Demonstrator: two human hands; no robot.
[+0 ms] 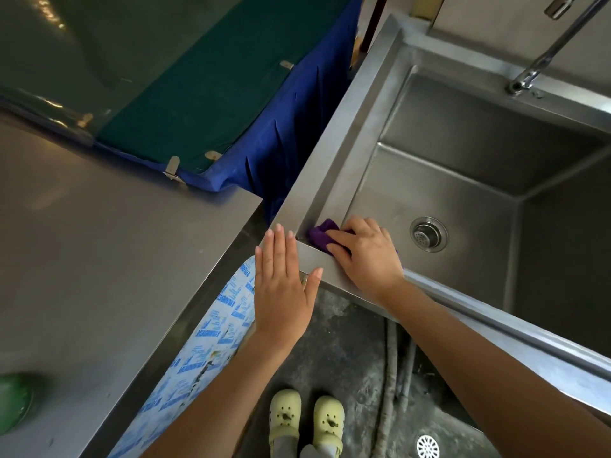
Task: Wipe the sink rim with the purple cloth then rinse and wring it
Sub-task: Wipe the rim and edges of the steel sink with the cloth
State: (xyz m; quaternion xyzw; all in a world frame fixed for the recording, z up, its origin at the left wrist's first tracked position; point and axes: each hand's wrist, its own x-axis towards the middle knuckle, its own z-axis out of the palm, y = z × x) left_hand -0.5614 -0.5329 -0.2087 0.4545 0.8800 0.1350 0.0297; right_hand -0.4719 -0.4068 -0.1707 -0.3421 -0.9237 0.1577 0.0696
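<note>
A steel sink fills the right half of the head view, its rim [334, 153] running from the near left corner up to the back. My right hand [367, 256] presses the purple cloth [322, 234] onto the rim's near left corner, fingers spread over the cloth, which is mostly hidden under the palm. My left hand [284, 285] lies flat and open on the outer corner of the rim, just left of the right hand, holding nothing. The basin is dry-looking, with a round drain [428, 234] in its floor.
A tap [542, 61] rises from the back rim at the upper right. A steel counter [99, 259] stands to the left, with a green object [15, 401] at its near edge. Blue and green fabric [231, 94] hangs behind. Below are the floor, hoses and a floor drain [427, 446].
</note>
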